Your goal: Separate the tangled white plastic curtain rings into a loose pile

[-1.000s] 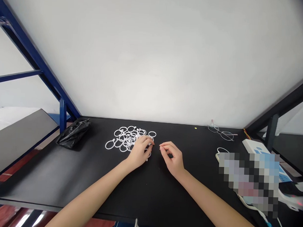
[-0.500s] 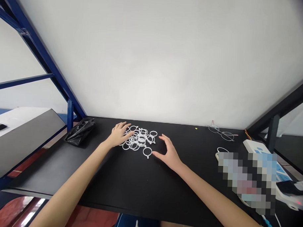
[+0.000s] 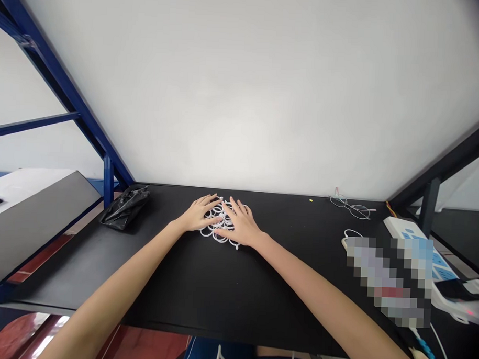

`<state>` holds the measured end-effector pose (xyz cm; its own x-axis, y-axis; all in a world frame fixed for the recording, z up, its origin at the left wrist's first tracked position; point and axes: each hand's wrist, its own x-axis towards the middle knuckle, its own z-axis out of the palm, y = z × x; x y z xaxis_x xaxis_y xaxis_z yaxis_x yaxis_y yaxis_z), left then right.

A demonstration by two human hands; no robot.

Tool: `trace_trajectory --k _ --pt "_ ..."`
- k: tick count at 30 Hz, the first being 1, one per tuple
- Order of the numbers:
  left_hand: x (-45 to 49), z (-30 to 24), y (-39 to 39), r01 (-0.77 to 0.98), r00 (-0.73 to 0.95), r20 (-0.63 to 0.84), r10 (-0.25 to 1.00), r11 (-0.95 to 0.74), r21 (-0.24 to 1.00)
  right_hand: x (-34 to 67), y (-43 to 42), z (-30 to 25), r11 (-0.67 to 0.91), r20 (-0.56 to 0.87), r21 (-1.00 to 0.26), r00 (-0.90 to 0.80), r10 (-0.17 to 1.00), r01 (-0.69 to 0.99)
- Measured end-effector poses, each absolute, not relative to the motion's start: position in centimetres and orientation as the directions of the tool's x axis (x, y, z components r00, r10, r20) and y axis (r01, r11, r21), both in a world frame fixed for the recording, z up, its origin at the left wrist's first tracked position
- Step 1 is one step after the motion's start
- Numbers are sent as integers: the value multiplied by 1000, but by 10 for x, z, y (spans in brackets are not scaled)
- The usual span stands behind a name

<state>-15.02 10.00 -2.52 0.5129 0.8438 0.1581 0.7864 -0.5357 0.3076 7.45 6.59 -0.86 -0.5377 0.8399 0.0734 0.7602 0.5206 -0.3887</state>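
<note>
A pile of white plastic rings, each with a small knob, lies on the black tabletop. My left hand rests at the pile's left side, palm down with fingers stretched out over the edge of the rings. From the right, my right hand lies over the pile with its fingers spread. Both hands touch or cover rings and neither grasps one. Part of the pile is hidden under the fingers.
A crumpled black plastic bag lies at the left. Toward the right are eyeglasses, a white power strip and a pixelated phone-like object with a cable. A white wall stands behind; blue metal beams frame the left.
My right hand has moved left onto the rings, and my left hand has shifted slightly right. The rings are pushed closer together into a tighter pile.
</note>
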Motion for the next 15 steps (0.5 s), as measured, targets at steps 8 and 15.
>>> trace_trajectory --k 8,15 --pt "-111 -28 90 753 541 198 817 -576 318 98 61 -17 539 153 -314 -519 841 782" --pt "-45 -28 68 757 497 202 844 -536 375 160 56 -15 529 127 -395 -526 841 751"
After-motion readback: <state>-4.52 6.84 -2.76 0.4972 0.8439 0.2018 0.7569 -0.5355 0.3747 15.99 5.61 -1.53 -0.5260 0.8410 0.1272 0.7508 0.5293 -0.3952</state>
